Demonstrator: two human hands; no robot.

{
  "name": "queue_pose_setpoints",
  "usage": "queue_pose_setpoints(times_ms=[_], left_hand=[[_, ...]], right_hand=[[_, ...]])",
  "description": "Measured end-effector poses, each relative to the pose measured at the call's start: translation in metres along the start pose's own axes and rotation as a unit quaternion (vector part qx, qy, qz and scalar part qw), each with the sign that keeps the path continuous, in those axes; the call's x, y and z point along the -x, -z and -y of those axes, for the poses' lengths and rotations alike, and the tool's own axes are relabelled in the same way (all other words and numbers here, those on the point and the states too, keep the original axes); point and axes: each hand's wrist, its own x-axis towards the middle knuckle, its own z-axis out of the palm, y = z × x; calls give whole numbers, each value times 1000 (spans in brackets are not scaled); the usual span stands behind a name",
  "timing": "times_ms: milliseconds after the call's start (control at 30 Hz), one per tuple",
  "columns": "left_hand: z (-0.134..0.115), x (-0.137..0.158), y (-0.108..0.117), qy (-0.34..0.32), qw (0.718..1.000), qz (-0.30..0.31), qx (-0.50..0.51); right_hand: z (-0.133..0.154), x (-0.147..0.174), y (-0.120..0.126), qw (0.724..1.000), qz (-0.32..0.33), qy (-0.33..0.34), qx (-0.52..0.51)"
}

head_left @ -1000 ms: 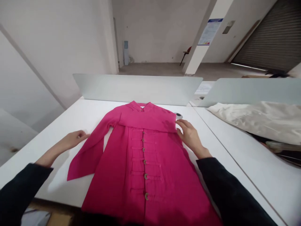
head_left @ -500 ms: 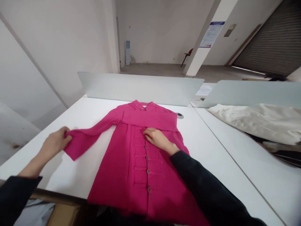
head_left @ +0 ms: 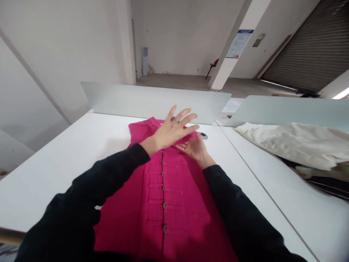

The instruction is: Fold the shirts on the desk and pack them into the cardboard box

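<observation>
Since both sleeves look tucked in, I'd say the long magenta cloth garment [head_left: 174, 196], six to twelve o'clock on the smooth white table [head_left: 40, 156], remains unfolded lengthwise; left hand [head_left: 173, 129] and right hand [head_left: 196, 150] spread empty fingers.

Poster [head_left: 240, 44] on pillar [head_left: 223, 74], paper [head_left: 231, 105] between partitions [head_left: 131, 96]: print too small to read.

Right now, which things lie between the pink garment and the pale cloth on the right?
In the head view, white tabletop lies there, crossed by a seam, with a round grommet near the garment; lower down, the right arm's black sleeve intervenes.
</observation>
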Motion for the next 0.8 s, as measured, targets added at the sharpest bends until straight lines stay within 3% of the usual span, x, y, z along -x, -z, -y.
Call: queue_pose_setpoints(times_ms=[67,133,233,300,333,433,500,600,667,733,800], left_hand=[[-12,9,-22,-28,999,9,29],[-4,34,-44,-6,999,20,43],[36,87,-72,125,988,71,61],[67,121,-86,256,957,102,88],[81,136,-91,287,948,107,90],[104,163,-102,315,937,110,107],[107,169,-109,311,936,104,128],[101,169,-124,301,936,87,159],[96,169,-136,298,935,74,176],[92,171,-146,302,933,62,187],[90,175,-154,305,931,52,193]], right_hand=[[0,1,15,1000,-6,-1,11],[-2,3,28,999,-16,-12,41],[-7,0,37,992,-69,-52,92],[-6,-6,38,980,-112,-46,157],[-4,-10,37,971,-128,-28,200],[5,-19,32,928,-131,38,346],[8,-21,29,883,-83,52,458],[3,-16,25,774,3,80,628],[-3,-12,23,713,21,105,693],[-2,-12,22,701,10,111,704],[7,-17,24,718,-19,114,687]])
